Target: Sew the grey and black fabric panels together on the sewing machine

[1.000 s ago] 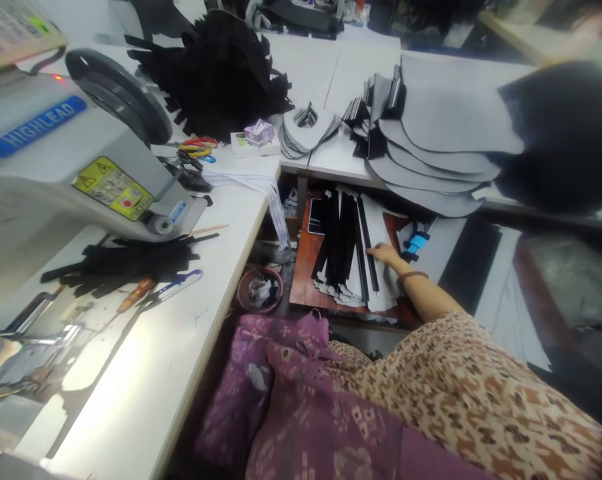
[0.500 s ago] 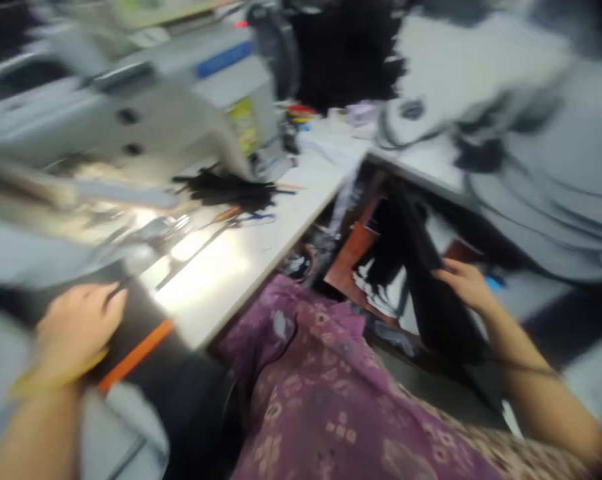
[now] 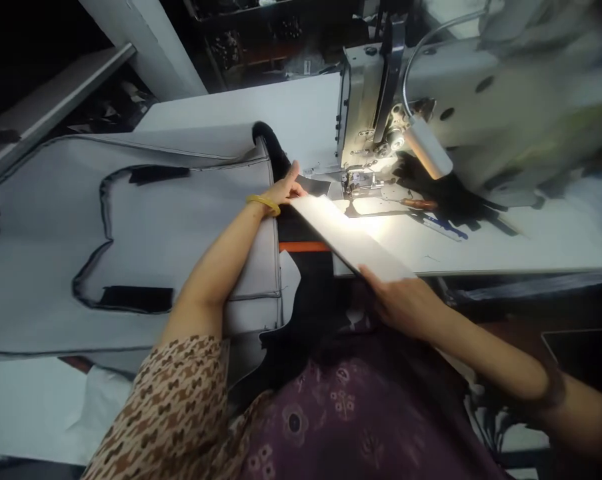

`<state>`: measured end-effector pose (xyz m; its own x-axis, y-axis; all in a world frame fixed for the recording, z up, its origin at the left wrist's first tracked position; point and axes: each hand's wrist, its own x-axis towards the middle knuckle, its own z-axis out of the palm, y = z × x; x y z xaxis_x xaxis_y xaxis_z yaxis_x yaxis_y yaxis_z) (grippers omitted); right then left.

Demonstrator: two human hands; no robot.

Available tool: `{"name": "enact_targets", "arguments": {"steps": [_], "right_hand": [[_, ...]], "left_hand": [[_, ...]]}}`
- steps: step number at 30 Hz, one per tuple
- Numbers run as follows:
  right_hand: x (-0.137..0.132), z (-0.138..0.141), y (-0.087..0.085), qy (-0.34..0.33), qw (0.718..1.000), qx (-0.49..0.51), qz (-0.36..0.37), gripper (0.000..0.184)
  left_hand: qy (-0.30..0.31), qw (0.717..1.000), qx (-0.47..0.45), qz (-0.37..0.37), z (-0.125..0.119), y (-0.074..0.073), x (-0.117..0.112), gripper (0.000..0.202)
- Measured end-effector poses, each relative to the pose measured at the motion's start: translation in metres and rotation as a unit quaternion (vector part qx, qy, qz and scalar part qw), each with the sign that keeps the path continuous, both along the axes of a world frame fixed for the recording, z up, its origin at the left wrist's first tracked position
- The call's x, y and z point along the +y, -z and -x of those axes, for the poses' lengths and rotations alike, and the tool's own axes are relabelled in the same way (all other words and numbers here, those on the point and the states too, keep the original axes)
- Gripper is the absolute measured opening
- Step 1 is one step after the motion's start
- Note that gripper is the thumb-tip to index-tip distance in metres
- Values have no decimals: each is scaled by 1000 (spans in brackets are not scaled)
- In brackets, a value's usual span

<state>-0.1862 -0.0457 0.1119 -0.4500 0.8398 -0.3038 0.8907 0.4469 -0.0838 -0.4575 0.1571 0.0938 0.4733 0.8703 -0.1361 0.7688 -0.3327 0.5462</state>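
Observation:
A long strip [image 3: 353, 237], white on its upper face with a dark edge below, is stretched between my two hands in front of the sewing machine. My left hand [image 3: 285, 190], with a yellow bangle at the wrist, pinches its far left end. At the near right end, my right hand [image 3: 405, 303] grips the strip with the thumb on top; its other fingers are hidden. Close beside my left hand lies a large grey panel [image 3: 145, 233] with black-edged seams. Dark material and an orange strip [image 3: 305, 247] show beneath the held strip.
The sewing machine [image 3: 363, 120] stands behind the strip, its lamp [image 3: 428, 147] shining on the needle area. An orange-handled tool [image 3: 418, 204], a blue tool [image 3: 445, 227] and black scraps [image 3: 433, 183] lie on the white table [image 3: 561, 233]. A shelf [image 3: 55, 100] stands at far left.
The view has swung left to the sewing machine. My right hand has come from the black pieces at the right to the strip, and my left hand now holds its other end.

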Motion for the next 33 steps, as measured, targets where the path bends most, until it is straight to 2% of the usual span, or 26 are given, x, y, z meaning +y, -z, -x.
{"name": "enact_targets", "arguments": {"steps": [2, 4, 5, 7, 9, 10, 12, 13, 14, 16, 18, 19, 22, 25, 28, 30, 33], "right_hand": [[23, 18, -10, -18, 998, 38, 57, 60], [39, 32, -26, 1, 982, 135, 131, 52], [45, 40, -34, 22, 964, 193, 183, 46], [54, 61, -43, 78, 900, 306, 300, 36], [57, 89, -37, 137, 831, 405, 355, 28], [56, 105, -28, 155, 805, 458, 342, 26], [53, 134, -6, 144, 770, 542, 305, 33], [51, 145, 5, 118, 764, 558, 303, 39], [49, 151, 15, 82, 768, 564, 293, 42], [50, 148, 28, -32, 800, 554, 228, 39], [58, 125, 35, -168, 836, 514, 92, 30], [66, 109, 37, -232, 845, 481, 16, 28], [98, 60, 45, -340, 861, 353, -138, 25], [131, 35, 56, -391, 855, 261, -217, 29], [150, 38, 64, -410, 845, 215, -268, 32], [154, 45, 66, -399, 846, 209, -285, 32], [152, 51, 66, -366, 869, 202, -263, 27]], "left_hand": [[28, 998, 7, 56, 4, -9, 5, 72], [49, 994, 61, 77, 1, -19, 11, 53], [60, 989, 115, 63, -3, -24, 13, 46], [73, 970, 233, 14, -14, -31, 18, 37], [84, 944, 319, -24, -26, -33, 23, 32], [88, 937, 336, -31, -32, -33, 24, 32], [98, 929, 355, -39, -41, -31, 24, 31], [101, 924, 367, -46, -44, -29, 22, 30], [100, 919, 376, -57, -47, -27, 19, 30], [94, 914, 384, -88, -48, -23, 11, 29], [87, 913, 376, -133, -46, -18, 2, 34], [90, 913, 362, -166, -43, -15, -1, 36], [100, 910, 299, -270, -36, -5, 1, 35], [107, 914, 273, -281, -32, -3, 13, 31], [111, 926, 276, -233, -31, -11, 24, 29], [88, 932, 278, -214, -32, -17, 26, 28], [46, 929, 295, -218, -36, -15, 25, 28]]}}
